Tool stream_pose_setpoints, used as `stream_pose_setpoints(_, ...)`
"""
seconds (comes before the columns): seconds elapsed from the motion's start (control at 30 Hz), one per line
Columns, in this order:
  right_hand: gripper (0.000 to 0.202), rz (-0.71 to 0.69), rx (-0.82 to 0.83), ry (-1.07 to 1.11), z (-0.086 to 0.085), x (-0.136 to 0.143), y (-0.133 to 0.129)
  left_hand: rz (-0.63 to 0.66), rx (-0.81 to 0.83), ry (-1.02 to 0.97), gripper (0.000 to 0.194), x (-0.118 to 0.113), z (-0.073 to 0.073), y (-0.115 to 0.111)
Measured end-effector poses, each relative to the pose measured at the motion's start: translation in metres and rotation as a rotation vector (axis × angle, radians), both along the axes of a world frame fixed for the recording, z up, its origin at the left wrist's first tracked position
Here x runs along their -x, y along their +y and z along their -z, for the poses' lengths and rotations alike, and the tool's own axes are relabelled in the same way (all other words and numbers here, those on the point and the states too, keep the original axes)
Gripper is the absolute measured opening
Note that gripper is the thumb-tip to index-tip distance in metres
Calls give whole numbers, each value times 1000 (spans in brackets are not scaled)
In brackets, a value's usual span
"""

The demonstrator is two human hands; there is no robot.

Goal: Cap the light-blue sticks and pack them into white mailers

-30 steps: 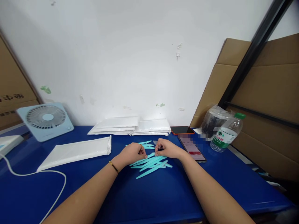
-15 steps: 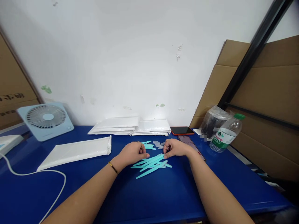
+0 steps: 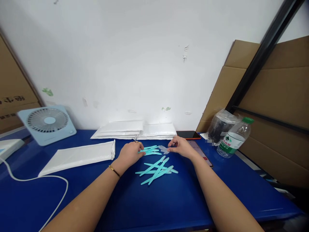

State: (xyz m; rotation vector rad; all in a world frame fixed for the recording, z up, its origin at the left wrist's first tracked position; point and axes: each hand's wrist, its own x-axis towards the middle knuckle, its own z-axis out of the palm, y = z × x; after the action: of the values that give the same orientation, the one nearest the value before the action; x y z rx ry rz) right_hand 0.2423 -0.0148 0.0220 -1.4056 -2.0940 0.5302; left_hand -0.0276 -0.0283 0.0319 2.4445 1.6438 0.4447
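My left hand (image 3: 130, 153) pinches the end of a slim turquoise eyebrow razor at the left side of a small pile of eyebrow razors (image 3: 152, 150). Its fingers hide the held end. On the right, my right hand (image 3: 180, 147) is closed, thumb and forefinger together at a little heap of clear plastic caps (image 3: 164, 149); a cap seems to be between the fingertips. Nearer to me, several more turquoise eyebrow razors (image 3: 158, 170) lie crossed over each other, with pale caps at their right ends.
White padded packets (image 3: 118, 129) are stacked along the wall, and another white packet (image 3: 79, 158) lies at left. A blue fan (image 3: 49, 124) and white cable (image 3: 65, 187) are further left. Two phones (image 3: 199, 151) and a water bottle (image 3: 233, 138) stand or lie at right.
Both hands have moved away from the loose near group: my left hand back and left to the far razor pile, my right hand slightly back to the caps. The near group holds fewer razors.
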Motion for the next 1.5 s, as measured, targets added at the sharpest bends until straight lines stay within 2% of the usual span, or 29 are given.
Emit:
stream_pose_setpoints(0.13,21,-217,34,-70,0,8,-4,123,143,-21,34,-14,1,-15)
stream_pose_setpoints(0.2,20,-273,48,-129,1,11,-6,173,188,2,32,-19,5,-19)
stream_pose_setpoints(0.33,20,-338,113,-167,2,13,-6,160,188,52,20,-19,7,-16)
stream_pose_setpoints(0.53,20,-251,100,-21,-1,11,-4,71,45,38,18,-7,-1,-4)
stream_pose_setpoints(0.63,20,-251,105,12,-2,12,-4,87,-3,45,17,-4,-2,-1)
stream_pose_setpoints(0.77,23,-262,100,26,-3,15,-5,126,13,12,18,-4,0,0)
stream_pose_setpoints(0.9,23,-285,99,31,0,15,-4,104,39,-6,20,-3,2,3)
stream_pose_setpoints(1.1,22,-145,85,19,10,4,6,-22,88,46,17,8,6,14)
stream_pose_setpoints(1.17,22,-62,66,7,10,1,7,11,46,27,21,7,5,12)
stream_pose_setpoints(1.23,21,-25,53,-4,6,-1,4,126,7,0,24,1,5,6)
stream_pose_setpoints(1.33,23,-127,134,-19,-3,-4,-4,264,64,19,22,-9,7,-3)
stream_pose_setpoints(1.5,31,-337,300,-124,-7,-4,-9,219,165,42,19,-13,13,-3)
